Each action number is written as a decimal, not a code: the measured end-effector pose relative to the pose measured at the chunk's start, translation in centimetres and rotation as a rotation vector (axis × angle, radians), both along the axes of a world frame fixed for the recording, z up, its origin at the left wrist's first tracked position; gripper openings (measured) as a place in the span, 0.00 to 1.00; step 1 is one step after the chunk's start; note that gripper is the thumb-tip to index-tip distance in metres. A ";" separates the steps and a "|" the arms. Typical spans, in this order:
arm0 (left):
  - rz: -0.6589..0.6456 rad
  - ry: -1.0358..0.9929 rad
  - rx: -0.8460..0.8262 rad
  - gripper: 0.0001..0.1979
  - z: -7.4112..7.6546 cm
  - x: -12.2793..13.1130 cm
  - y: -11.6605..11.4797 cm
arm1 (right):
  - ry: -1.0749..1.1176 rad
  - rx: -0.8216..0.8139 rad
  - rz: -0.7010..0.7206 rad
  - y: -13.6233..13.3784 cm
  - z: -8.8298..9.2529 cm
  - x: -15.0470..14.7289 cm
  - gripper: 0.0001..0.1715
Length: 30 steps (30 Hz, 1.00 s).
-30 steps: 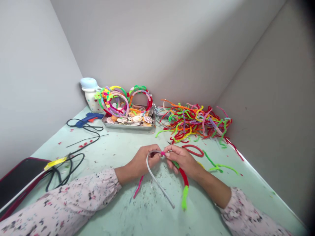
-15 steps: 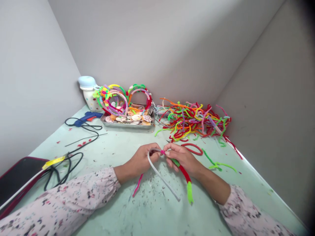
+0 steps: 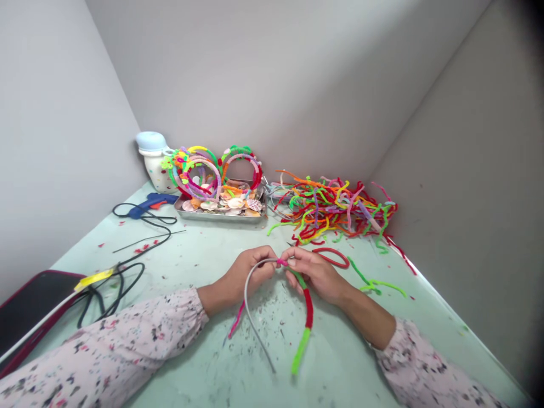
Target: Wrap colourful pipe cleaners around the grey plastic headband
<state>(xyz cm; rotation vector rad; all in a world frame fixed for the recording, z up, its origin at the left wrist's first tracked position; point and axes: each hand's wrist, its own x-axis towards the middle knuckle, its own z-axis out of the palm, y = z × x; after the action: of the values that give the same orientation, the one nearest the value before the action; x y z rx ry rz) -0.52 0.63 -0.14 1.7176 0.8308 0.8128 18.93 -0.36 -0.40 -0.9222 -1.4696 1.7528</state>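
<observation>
A thin grey headband (image 3: 250,309) arches between my hands with both ends pointing down toward me. Its right side is wrapped in green, red and bright green fuzzy pipe cleaner; its left side is bare grey. My right hand (image 3: 318,273) is closed on the band near the top, thumb and fingers pinching it. A pink pipe cleaner (image 3: 237,321) is coiled round the top of the band, and its loose end hangs below my left hand (image 3: 251,276). The left fingers pinch the pink strand right beside the coil.
Red-handled scissors (image 3: 340,265) lie partly behind my right hand, near green pipe cleaner pieces (image 3: 372,285). Farther back are a pipe cleaner heap (image 3: 335,209), a metal tray (image 3: 221,217) of shells with finished headbands, a blue glue gun (image 3: 147,205), and a white jar (image 3: 155,167). Black cable (image 3: 127,263) runs left.
The headband has turned in my fingers: its bare end and wrapped end have both swung left. The pink coil shows a little wider. Both hands stay nearly in place.
</observation>
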 end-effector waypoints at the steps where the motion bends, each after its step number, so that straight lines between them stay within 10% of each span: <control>1: -0.001 -0.004 0.003 0.07 -0.1 0.0 0.0 | -0.008 0.005 -0.005 0.0 0.0 0.0 0.08; 30: -0.047 0.187 0.180 0.06 0.6 0.1 -0.8 | -0.174 0.030 0.016 -0.2 0.9 -0.3 0.11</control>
<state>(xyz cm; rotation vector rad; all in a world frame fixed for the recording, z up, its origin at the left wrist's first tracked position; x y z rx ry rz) -0.42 -0.18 0.50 1.9885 0.8591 0.7211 18.65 -0.56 0.47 -1.0724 -1.6126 1.6925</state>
